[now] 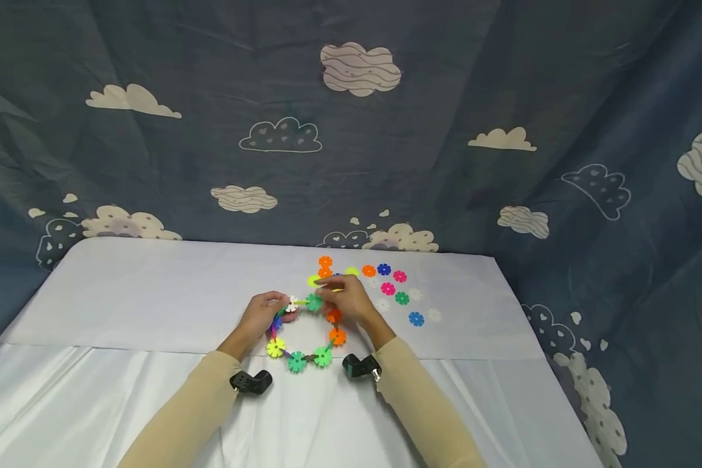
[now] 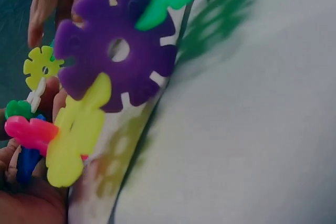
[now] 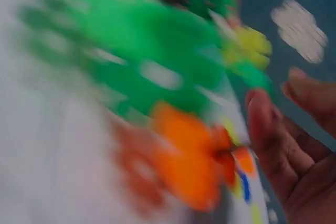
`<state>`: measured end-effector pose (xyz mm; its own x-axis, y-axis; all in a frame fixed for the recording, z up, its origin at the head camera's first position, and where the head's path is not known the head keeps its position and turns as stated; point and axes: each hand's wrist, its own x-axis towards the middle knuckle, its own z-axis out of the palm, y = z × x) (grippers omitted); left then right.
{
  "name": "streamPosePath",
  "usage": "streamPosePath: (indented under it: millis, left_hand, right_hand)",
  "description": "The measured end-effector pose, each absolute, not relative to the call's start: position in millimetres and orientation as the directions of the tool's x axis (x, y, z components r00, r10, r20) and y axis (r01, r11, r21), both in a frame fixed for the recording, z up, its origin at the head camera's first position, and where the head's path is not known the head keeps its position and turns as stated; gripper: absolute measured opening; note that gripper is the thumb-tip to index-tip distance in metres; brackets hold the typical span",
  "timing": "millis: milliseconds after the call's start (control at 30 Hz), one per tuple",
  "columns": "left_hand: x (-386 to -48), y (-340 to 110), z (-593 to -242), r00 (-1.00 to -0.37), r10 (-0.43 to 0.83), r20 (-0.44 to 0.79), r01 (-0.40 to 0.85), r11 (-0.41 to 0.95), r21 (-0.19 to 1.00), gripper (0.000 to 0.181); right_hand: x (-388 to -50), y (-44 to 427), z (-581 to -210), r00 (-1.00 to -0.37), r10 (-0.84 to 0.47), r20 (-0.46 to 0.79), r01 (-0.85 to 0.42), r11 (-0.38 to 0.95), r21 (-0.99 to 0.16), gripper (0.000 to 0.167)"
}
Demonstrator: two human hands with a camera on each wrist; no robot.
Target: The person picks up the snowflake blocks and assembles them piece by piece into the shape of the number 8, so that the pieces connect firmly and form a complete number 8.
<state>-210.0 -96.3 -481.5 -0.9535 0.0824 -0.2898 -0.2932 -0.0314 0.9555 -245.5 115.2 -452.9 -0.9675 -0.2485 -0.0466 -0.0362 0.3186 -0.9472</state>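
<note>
A ring of interlocking flower-shaped plastic discs [image 1: 276,348] is held above the white cloth, in yellow, green, orange, purple, blue, pink and white. My left hand [image 1: 264,312] grips the ring's left side near the white disc [image 1: 291,303]; its fingers lie around the blue and pink pieces in the left wrist view. My right hand [image 1: 348,298] is beside a green disc [image 1: 313,302] at the ring's far side. Thumb and fingers of that hand [image 3: 294,145] stand apart with nothing between them in the blurred right wrist view. Whether a fingertip touches the green disc is unclear.
Loose discs lie on the white table [image 1: 152,292] beyond and right of the ring, among them an orange disc [image 1: 325,261], a pink disc [image 1: 388,288], a light blue disc [image 1: 416,318] and pale ones. A dark cloud-print curtain [image 1: 415,162] hangs behind the table.
</note>
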Motion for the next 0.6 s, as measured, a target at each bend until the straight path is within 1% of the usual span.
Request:
streamPosePath:
  millis: [100, 167, 200, 300, 400, 467, 533, 600]
  left_hand:
    - [-208.1, -101.9, -482.1, -0.952, 0.113, -0.283, -0.292, -0.07, 0.954, 0.025]
    - [-208.5, -102.8, -480.7, -0.952, 0.131, -0.278, -0.29, -0.081, 0.954, 0.028]
    - [-209.2, -103.2, -480.2, -0.951, 0.139, -0.277, -0.29, -0.083, 0.953, 0.029]
    - [-210.7, -103.2, -478.3, -0.944, 0.161, -0.289, -0.302, -0.063, 0.951, 0.032]
    - [-213.6, -102.1, -474.4, -0.935, 0.19, -0.298, -0.301, 0.018, 0.954, 0.035]
    - [-216.9, -100.9, -470.1, -0.93, 0.208, -0.302, -0.287, 0.099, 0.953, 0.036]
    - [-221.3, -99.5, -465.1, -0.925, 0.224, -0.307, -0.274, 0.169, 0.947, 0.039]
    - [-225.3, -97.4, -461.2, -0.916, 0.244, -0.318, -0.265, 0.229, 0.937, 0.042]
  right_hand:
    - [-251.8, 137.6, -454.9, -0.998, -0.064, 0.02, -0.048, 0.473, -0.88, 0.022]
    - [-253.8, 155.1, -457.4, -0.999, 0.03, 0.024, -0.003, 0.569, -0.823, 0.019]
    - [-254.0, 162.4, -459.7, -0.998, 0.053, 0.027, 0.011, 0.616, -0.788, 0.018]
    - [-249.9, 179.4, -463.6, -0.997, 0.073, -0.017, 0.063, 0.699, -0.712, 0.021]
    - [-244.8, 192.4, -466.9, -0.994, 0.087, -0.061, 0.106, 0.758, -0.643, 0.03]
    - [-242.8, 199.5, -467.6, -0.992, 0.085, -0.09, 0.122, 0.792, -0.598, 0.034]
    - [-242.0, 203.9, -468.9, -0.993, 0.061, -0.098, 0.106, 0.82, -0.563, 0.032]
    - [-241.0, 206.0, -469.0, -0.994, 0.042, -0.098, 0.089, 0.828, -0.554, 0.026]
